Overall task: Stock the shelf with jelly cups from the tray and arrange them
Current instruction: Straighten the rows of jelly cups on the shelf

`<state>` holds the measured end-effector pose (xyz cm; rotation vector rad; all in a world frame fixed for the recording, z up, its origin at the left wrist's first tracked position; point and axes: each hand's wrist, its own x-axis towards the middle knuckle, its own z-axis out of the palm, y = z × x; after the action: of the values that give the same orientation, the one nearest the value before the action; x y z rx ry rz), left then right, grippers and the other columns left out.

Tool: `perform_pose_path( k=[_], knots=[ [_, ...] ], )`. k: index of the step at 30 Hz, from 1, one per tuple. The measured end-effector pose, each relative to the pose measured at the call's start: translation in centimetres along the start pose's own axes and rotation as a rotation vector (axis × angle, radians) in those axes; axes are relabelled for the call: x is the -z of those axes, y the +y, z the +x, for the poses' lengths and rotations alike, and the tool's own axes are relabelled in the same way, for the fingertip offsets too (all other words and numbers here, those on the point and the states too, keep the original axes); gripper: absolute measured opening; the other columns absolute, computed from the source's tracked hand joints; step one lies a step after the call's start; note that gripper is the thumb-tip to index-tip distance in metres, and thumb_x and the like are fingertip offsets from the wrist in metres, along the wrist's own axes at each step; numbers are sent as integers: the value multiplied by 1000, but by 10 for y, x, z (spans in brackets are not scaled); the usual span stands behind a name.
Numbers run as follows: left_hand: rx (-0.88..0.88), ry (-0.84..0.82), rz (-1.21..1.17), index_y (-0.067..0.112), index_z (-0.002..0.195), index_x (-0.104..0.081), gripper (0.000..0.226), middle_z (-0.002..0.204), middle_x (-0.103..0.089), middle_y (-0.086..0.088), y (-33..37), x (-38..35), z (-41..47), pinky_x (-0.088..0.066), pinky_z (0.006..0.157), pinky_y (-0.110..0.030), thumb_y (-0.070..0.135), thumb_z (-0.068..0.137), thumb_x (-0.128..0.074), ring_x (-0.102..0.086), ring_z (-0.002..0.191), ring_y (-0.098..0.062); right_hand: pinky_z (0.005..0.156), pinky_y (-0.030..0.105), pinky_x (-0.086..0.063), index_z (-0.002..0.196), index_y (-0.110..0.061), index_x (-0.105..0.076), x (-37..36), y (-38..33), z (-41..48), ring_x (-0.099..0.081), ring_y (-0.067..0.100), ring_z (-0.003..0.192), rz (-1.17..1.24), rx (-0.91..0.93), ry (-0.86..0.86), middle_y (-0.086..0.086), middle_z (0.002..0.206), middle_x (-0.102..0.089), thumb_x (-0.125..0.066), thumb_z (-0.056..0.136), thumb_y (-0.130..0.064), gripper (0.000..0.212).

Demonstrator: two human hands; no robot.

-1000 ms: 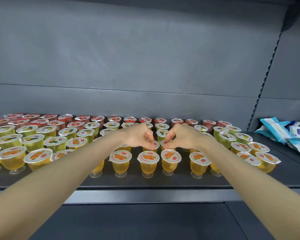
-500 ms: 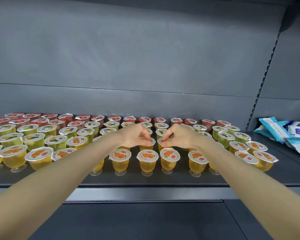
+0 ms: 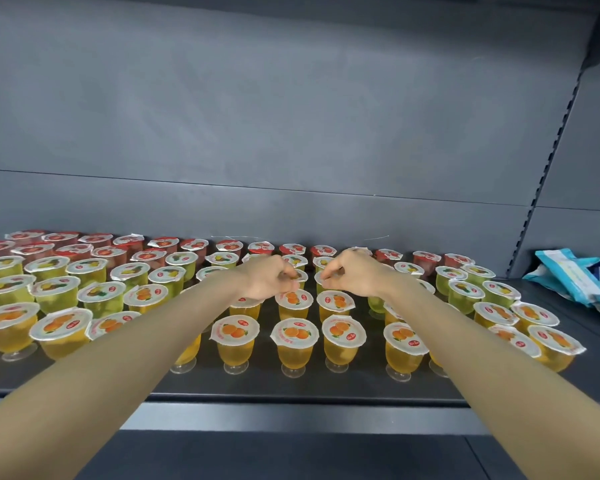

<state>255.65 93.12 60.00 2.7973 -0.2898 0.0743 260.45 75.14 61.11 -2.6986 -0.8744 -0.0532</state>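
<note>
Pinching with both hands, I have my left hand (image 3: pixel 267 278) closed at the fingertips on the lid edge of the left jelly cup (image 3: pixel 301 276), a small clear plastic goblet with a white foil lid. My right hand (image 3: pixel 355 275) is closed the same way on the right jelly cup (image 3: pixel 320 279), its twin just beside it. The hands are near each other, knuckles up, not touching.

Over the last second both hands have moved deeper onto the shelf, from just behind the front row to about the third row. Two orange-lidded cups now stand clear in front of my fingers; whether those are the pair I was pinching before, I cannot tell. I judge this as arranging, not stocking: straightening the middle columns row by row. What jelly this pair holds is hidden under my fingers.

Around them the dark grey metal shelf (image 3: pixel 326 386) is nearly full. Nearest are orange jelly cups (image 3: pixel 294 341), translucent amber on narrow round feet, with crinkled fruit-printed lids. Behind them stand pale green jelly cups (image 3: pixel 97 292), then red jelly cups (image 3: pixel 163 245) along the matt grey back panel (image 3: pixel 291 116). The lids look thin, and the feet look tippy. Soft blue and white packets (image 3: pixel 568 275) lie at the right end. No tray is in view.
</note>
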Motion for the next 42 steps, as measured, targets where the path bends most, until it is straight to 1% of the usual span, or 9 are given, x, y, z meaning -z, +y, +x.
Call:
perform_pose_path(
  k=[9,17,23,27,29,34,37,39,42],
  knots=[
    [-2,17,3,16,133,-52,38,137,-52,-1,0,-4,2,-46,96,-29,26,97,-48,-54,120,-17,90,28,-49,118,-15,-66,1,3,0,-60,19,112,28,2,-24,4,129,-61,-59,92,-16,27],
    [11,22,75,20,136,-48,38,146,-39,-4,4,-7,2,-43,96,-28,26,99,-44,-48,125,-23,87,25,-47,119,-15,-65,0,2,-3,-56,20,117,35,-2,-32,3,133,-57,-56,94,-17,27],
    [5,131,25,21,137,-46,40,144,-42,-3,7,1,-10,-41,105,-36,28,98,-46,-43,130,-24,97,33,-45,130,-17,-56,10,-10,-23,-51,23,124,40,-12,112,3,140,-51,-57,93,-21,36],
    [-64,245,34,23,138,-45,42,148,-38,1,18,6,-41,-35,107,-33,33,97,-46,-37,135,-20,91,28,-47,136,-21,-48,11,-17,-57,-52,21,123,23,32,176,1,143,-47,-57,93,-24,44],
    [-133,267,13,23,135,-48,41,144,-43,2,23,1,-63,-35,108,-32,36,96,-46,-37,134,-17,94,30,-46,137,-22,-47,6,-17,-75,-50,18,124,16,46,188,0,142,-48,-58,92,-28,47],
    [-244,258,42,22,132,-52,44,136,-50,6,26,-18,-105,-38,102,-26,41,93,-48,-46,125,-11,99,36,-45,134,-23,-50,-11,-21,-118,-50,16,124,31,85,180,-3,138,-51,-59,91,-36,46],
    [-290,234,82,20,131,-53,46,136,-52,6,27,-27,-115,-36,101,-24,42,91,-53,-47,123,-10,95,32,-46,132,-22,-52,-21,-27,-133,-53,14,119,20,109,136,-3,137,-52,-64,88,-36,48],
    [-292,211,134,22,133,-52,48,137,-51,7,27,-31,-117,-35,105,-29,43,90,-55,-47,124,-11,94,31,-45,133,-24,-52,-25,-29,-136,-53,12,117,-3,111,128,-4,137,-52,-66,86,-36,51],
    [-271,212,217,23,138,-46,49,143,-45,7,28,-36,-118,-23,114,-35,37,92,-54,-41,132,-16,94,32,-46,134,-24,-52,-27,-29,-137,-52,14,120,-68,111,151,-4,139,-52,-66,87,-24,49]
  ],
)
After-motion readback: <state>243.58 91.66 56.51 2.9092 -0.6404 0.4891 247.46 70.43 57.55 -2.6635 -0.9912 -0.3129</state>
